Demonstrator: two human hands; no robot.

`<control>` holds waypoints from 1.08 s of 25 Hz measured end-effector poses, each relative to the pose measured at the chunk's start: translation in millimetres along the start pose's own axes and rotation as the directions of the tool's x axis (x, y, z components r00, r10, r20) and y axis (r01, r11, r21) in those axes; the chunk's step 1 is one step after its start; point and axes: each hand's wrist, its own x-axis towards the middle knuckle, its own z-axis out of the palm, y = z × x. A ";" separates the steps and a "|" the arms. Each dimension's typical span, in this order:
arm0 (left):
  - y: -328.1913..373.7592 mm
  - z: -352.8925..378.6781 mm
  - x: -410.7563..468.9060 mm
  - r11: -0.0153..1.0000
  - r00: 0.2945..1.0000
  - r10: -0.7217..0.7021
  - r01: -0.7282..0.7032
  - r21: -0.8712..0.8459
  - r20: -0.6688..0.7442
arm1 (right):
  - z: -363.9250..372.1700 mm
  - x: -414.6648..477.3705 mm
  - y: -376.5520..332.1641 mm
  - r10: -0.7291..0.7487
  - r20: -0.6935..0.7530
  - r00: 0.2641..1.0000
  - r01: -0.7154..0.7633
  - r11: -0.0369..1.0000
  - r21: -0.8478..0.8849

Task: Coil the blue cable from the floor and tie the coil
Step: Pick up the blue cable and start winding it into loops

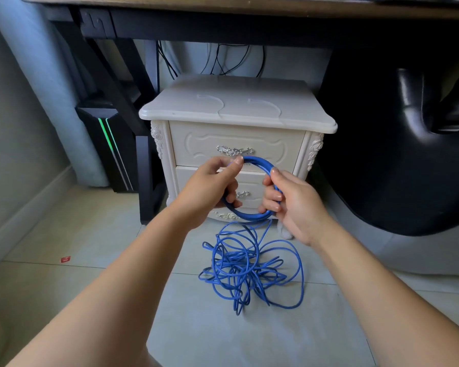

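Head view: left hand (210, 189) gripped the left side of the coil (260, 165), fingers curled through the ring and thumb laid along its upper arc. Right hand (293, 205) gripped the right side, fingers wrapped round the bundled turns, thumb on top. Coil was held in the air between both hands.

From the coil's lower edge a strand dropped to the rest of the blue cable (249, 271), which lay in a loose tangle on the pale floor tiles (90, 234) just below the hands. A free end seemed to stick out at the heap's upper left; too small to confirm.

Behind the coil stood a white nightstand (236, 107), set under a dark desk (223, 6), with black wires (223, 59) hanging behind it. Left of it: black computer tower (104, 144) with a green light strip. Right of it: black padded chair (408, 154). Small red scrap (65, 259) lay on the tiles at far left.
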 end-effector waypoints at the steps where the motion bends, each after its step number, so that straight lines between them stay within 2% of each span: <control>1: 1.7 -1.4 -2.1 0.999 0.999 -0.012 0.011 0.035 0.030 | -4.1 0.7 -2.4 0.009 0.019 1.000 -0.007 0.997 -0.082; 4: 3.7 -1.4 -3.5 0.960 0.993 0.064 -0.088 0.265 0.100 | -6.8 1.4 -8.6 0.031 0.049 0.998 -0.010 0.922 -0.386; 7: 2.7 5.5 -2.8 0.787 0.965 0.132 -0.240 0.568 0.225 | -8.2 6.2 -8.0 0.038 0.021 0.999 -0.019 0.816 -0.577; 9: 0.3 9.8 -1.7 0.694 0.959 0.110 -0.262 0.671 0.260 | -7.2 7.9 -7.3 0.002 -0.027 1.000 -0.018 0.792 -0.611; 11: -2.3 12.0 0.1 0.664 0.962 0.121 -0.262 0.701 0.245 | -6.8 7.6 -7.5 -0.024 -0.081 0.996 -0.019 0.865 -0.501; 14: -10.1 8.9 5.7 0.764 0.973 0.163 -0.229 0.603 0.163 | -11.8 4.0 -10.1 0.078 -0.037 0.996 -0.084 0.973 -0.215; 17: -11.9 0.3 9.6 0.908 0.987 0.160 -0.156 0.387 0.023 | -22.7 -3.5 -6.6 0.241 0.103 0.965 -0.230 0.968 -0.103; 20: -9.0 4.1 5.8 0.977 0.988 0.138 -0.125 0.174 -0.066 | -25.5 -8.7 2.2 0.222 0.209 0.952 -0.244 0.966 0.086; 22: -10.1 10.7 1.5 0.996 0.993 0.086 -0.085 0.015 -0.078 | -20.8 -6.8 6.5 0.155 0.191 0.969 -0.202 0.945 0.257; 24: -11.8 13.7 -1.3 0.997 1.000 0.001 -0.003 -0.073 -0.030 | -18.9 -2.1 5.2 0.112 0.119 0.987 -0.148 0.921 0.361; 27: -11.9 10.2 -5.2 0.987 0.986 -0.118 0.129 -0.098 0.115 | -22.2 1.7 -3.9 0.070 -0.020 0.997 -0.063 0.971 0.231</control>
